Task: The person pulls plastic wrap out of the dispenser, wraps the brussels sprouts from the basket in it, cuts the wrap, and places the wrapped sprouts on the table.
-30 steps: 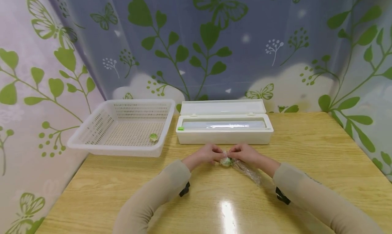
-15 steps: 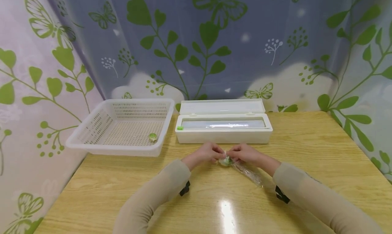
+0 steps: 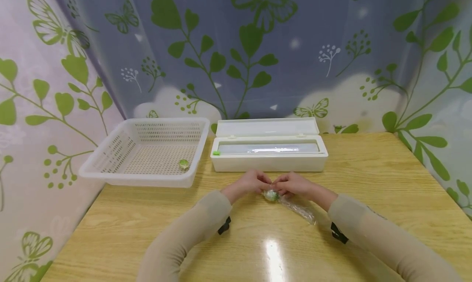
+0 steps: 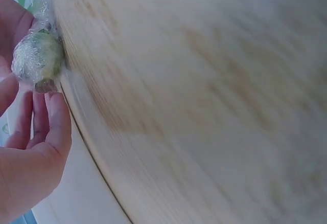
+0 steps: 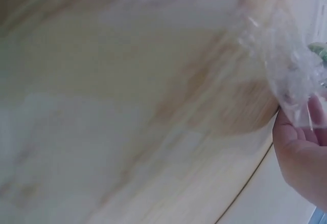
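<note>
A small green Brussels sprout [image 3: 271,196] lies on the wooden table, wrapped in clear cling film [image 3: 301,211] whose loose tail trails off to the right. My left hand [image 3: 252,182] pinches film at the sprout's upper left. From the other side my right hand [image 3: 296,184] pinches film, its fingertips meeting the left ones just over the sprout. In the left wrist view the wrapped sprout [image 4: 40,59] shows its cut stem end close to the left fingers [image 4: 59,119]. Crumpled film [image 5: 294,70] hangs over the right fingers in the right wrist view.
Behind the hands stands a white cling film dispenser [image 3: 269,164], lid raised, a roll inside and a green slider at its left. To the left is a white slotted basket [image 3: 147,183] with another sprout [image 3: 183,164]. A patterned curtain [image 3: 280,69] hangs behind the wooden table [image 3: 147,216].
Both hands stay over the sprout with only small finger movements, their fingertips drawn slightly closer together. The head view has shifted a little.
</note>
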Available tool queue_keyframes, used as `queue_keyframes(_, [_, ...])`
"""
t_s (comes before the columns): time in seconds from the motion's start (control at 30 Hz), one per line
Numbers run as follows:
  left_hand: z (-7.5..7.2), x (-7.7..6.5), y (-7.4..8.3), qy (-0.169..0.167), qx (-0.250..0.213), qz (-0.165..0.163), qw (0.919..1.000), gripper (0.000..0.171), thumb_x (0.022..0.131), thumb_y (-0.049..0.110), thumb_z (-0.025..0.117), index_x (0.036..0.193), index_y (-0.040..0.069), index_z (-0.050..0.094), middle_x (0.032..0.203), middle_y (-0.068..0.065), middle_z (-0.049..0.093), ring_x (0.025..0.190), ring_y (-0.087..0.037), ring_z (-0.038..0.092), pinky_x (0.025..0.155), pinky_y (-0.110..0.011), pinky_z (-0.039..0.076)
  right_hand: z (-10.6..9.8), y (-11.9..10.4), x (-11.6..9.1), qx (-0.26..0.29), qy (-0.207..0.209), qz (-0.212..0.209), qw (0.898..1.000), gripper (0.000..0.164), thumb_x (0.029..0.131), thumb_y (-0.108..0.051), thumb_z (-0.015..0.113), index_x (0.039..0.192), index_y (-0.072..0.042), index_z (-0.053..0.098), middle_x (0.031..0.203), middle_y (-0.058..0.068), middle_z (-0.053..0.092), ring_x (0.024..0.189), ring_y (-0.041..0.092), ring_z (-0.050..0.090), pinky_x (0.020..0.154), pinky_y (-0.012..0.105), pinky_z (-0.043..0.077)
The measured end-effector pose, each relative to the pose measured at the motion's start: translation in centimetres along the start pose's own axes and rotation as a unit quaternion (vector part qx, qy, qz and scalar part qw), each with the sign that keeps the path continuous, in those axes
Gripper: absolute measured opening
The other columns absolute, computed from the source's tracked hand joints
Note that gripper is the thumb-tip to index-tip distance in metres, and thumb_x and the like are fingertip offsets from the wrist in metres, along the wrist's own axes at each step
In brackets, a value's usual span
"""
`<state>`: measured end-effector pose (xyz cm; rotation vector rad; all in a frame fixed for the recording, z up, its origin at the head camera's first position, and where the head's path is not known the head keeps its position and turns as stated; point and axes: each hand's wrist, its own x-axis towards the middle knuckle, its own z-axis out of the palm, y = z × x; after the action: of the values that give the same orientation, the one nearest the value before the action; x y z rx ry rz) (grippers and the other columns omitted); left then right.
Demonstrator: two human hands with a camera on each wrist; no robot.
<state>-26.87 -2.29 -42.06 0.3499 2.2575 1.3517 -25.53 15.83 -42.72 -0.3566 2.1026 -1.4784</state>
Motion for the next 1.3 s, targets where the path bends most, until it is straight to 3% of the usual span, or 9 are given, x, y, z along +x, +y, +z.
queue_keyframes(0.2, [0.1,0.3,0.1,0.005,-0.027,0.007,0.9996,0.033,0.076,0.0,0.067,0.106,-0.005,0.054,0.088,-0.009,0.062,0.066,-0.013,0.054,0.057,-0.027,0.048,-0.1,-0.2,0.2,-0.047,-0.027,-0.002,0.999,0.042,0.087,-0.022,0.057,0.115,0.009,0.052,0.072,0.003,0.05,0.061,0.012,0.044,0.053,0.023,0.04])
queue_keyframes(0.37, [0.0,0.4,0.1,0.008,-0.048,0.014,0.9987,0.028,0.082,0.002,0.06,0.108,-0.007,0.053,0.094,-0.013,0.06,0.078,-0.019,0.059,0.064,-0.03,0.05,0.0,0.0,0.3,-0.09,-0.042,-0.013,0.995,0.036,0.088,-0.024,0.056,0.106,0.006,0.058,0.071,0.0,0.051,0.062,0.011,0.047,0.055,0.024,0.043])
queue_keyframes(0.53, [-0.6,0.4,-0.1,0.025,-0.077,0.0,0.9967,0.027,0.091,0.012,0.049,0.111,-0.007,0.051,0.102,-0.017,0.057,0.093,-0.027,0.058,0.074,-0.035,0.049,-0.3,0.0,-0.1,-0.041,-0.04,-0.008,0.998,0.037,0.088,-0.018,0.054,0.109,0.012,0.053,0.078,0.003,0.055,0.067,0.012,0.051,0.061,0.027,0.048])
queue_keyframes(0.73, [-1.2,0.2,-0.5,0.026,-0.063,-0.02,0.9975,0.024,0.09,0.011,0.05,0.106,-0.006,0.053,0.097,-0.016,0.059,0.089,-0.027,0.059,0.072,-0.033,0.05,-0.8,-0.1,-0.2,0.036,0.004,0.003,0.999,0.033,0.086,-0.011,0.055,0.107,0.013,0.047,0.079,0.005,0.053,0.067,0.012,0.051,0.061,0.027,0.047])
queue_keyframes(0.83, [-1.2,0.0,-0.6,0.014,-0.038,-0.027,0.9988,0.021,0.089,0.011,0.053,0.104,-0.004,0.056,0.094,-0.013,0.06,0.086,-0.024,0.059,0.07,-0.031,0.05,-0.9,-0.1,0.0,0.044,0.023,0.003,0.999,0.031,0.083,-0.006,0.056,0.105,0.013,0.047,0.079,0.006,0.053,0.066,0.011,0.051,0.061,0.027,0.047])
queue_keyframes(1.07, [-0.9,0.0,-0.7,0.007,-0.025,-0.01,0.9996,0.027,0.082,0.006,0.062,0.107,-0.003,0.056,0.094,-0.008,0.058,0.079,-0.016,0.055,0.067,-0.031,0.05,-0.7,-0.4,0.2,-0.001,0.038,-0.009,0.999,0.046,0.081,-0.006,0.059,0.117,0.017,0.043,0.104,0.02,0.053,0.082,0.016,0.055,0.072,0.033,0.049])
queue_keyframes(1.3, [-0.6,-0.1,-0.2,0.012,-0.018,0.005,0.9997,0.025,0.082,0.01,0.063,0.104,-0.003,0.059,0.098,-0.01,0.06,0.084,-0.019,0.056,0.069,-0.032,0.05,-0.6,-0.3,0.3,-0.09,0.068,-0.046,0.993,0.042,0.079,-0.005,0.063,0.114,0.014,0.05,0.111,0.024,0.052,0.096,0.029,0.053,0.074,0.034,0.048])
